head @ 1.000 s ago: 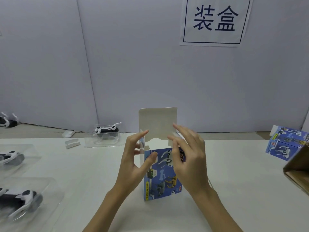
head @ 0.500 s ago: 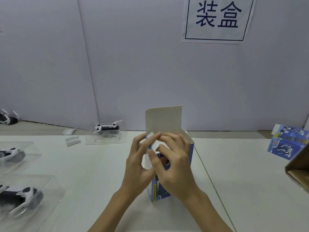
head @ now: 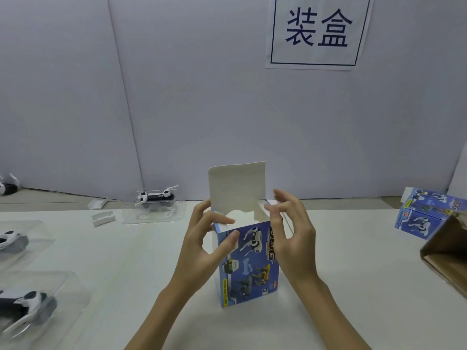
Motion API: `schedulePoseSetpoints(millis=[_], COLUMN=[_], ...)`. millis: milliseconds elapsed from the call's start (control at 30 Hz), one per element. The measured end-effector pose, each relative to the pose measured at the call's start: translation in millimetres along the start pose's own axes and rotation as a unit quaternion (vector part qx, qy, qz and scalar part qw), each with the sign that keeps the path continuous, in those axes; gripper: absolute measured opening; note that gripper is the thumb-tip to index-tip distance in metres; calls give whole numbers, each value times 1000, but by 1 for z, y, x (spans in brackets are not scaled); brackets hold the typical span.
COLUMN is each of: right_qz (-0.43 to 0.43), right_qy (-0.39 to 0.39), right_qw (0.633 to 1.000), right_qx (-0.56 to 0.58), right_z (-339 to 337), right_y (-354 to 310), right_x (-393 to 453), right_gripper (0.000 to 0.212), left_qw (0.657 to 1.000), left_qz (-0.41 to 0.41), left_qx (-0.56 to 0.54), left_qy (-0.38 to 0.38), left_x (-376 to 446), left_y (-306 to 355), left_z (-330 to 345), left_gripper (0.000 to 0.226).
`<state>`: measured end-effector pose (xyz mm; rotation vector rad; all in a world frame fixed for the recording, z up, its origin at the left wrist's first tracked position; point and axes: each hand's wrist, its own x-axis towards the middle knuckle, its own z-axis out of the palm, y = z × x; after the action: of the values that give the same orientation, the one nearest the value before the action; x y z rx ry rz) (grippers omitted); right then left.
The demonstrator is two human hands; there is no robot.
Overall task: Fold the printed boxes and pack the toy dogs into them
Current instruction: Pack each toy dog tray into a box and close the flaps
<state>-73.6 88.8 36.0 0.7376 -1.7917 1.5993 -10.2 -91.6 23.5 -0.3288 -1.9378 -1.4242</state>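
Upright, box (head: pixel 249 263) stands between both hands' grip.

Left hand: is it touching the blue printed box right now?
Touching. The head view shows the left hand with its thumb lying on the blue printed box front and its fingertips on the top edge.

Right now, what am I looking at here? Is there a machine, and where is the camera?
No machine: these are a person's own hands, filmed by a camera worn on the head, looking forward and down. The left hand grips the upper left corner of an upright printed box, whose top flap stands open; the right hand hovers open beside it. On the white table lie toy dogs in clear trays, finished boxes at the right, and a brown carton.
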Motion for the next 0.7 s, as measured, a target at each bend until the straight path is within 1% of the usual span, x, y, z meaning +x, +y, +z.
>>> schedulePoseSetpoints(millis=[67,167,233,300,367,400,467,533,600,667,700], right_qz=[41,118,149,160,159,158,166,181,176,158,150], right_qy=[-25,-35,-29,-23,-35,-43,-43,-29,-34,-59,-69], right_qw=[997,981,973,965,958,956,952,944,947,960,965], right_qx=[63,151,176,205,235,242,254,274,265,225,205], right_z=[1,4,4,4,4,5,7,7,7,8,10], right_y=[0,2,4,5,5,4,2,1,3,5,6], right_x=[-1,0,2,4,4,3,0,-2,-3,-5,-5], right_gripper=[37,30,28,33,40,38,34,46,57,56,54], left_qw=[999,996,992,988,984,981,981,989,998,999,999], left_qz=[-12,-38,-72,-91,-91,-90,-75,-55,-31,6,14], left_qx=[-37,-84,-103,-125,-155,-171,-180,-139,-56,7,16], left_qy=[-4,-1,5,3,-4,-4,-1,-7,-23,-43,-46], left_x=[1,3,5,5,5,5,6,6,6,5,5], left_y=[3,8,11,14,16,16,16,15,11,6,4], left_z=[1,0,-2,-3,-2,-2,-1,-4,-8,-11,-12], left_gripper=[21,24,29,39,53,59,61,58,49,43,43])
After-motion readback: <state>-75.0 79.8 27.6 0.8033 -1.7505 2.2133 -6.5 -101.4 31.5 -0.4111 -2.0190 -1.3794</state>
